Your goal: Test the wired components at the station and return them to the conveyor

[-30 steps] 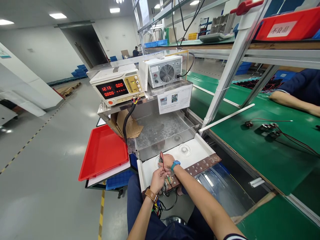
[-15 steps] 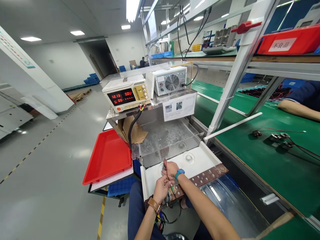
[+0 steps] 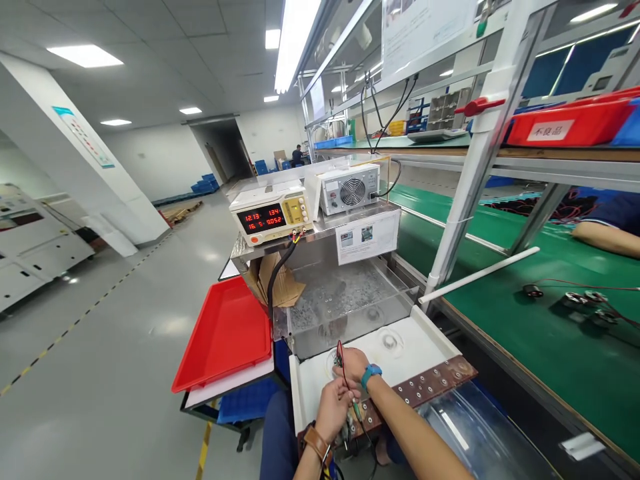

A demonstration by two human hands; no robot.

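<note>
My left hand (image 3: 333, 408), with a brown wrist strap, is closed in a pinch on thin red and black wires (image 3: 341, 363) at the near edge of a white fixture tray (image 3: 425, 343). My right hand (image 3: 353, 365), with a blue wristband, rests on the tray just beyond it, fingers curled over a small part that I cannot make out. A brown copper-coloured strip (image 3: 425, 385) with round contacts runs to the right of both hands. Behind the tray stands a clear tank (image 3: 350, 303). Above it a beige power supply (image 3: 270, 213) shows red digits.
A red tray (image 3: 225, 333) lies to the left on a low cart. A grey box with a fan (image 3: 350, 189) stands beside the power supply. A green conveyor bench (image 3: 525, 313) with small wired parts runs on the right, where another person's forearm (image 3: 605, 239) rests.
The view has tilted up, so both hands sit lower in the picture. The supply's lower readout has changed from zeros to non-zero figures. My hands keep the same hold.
</note>
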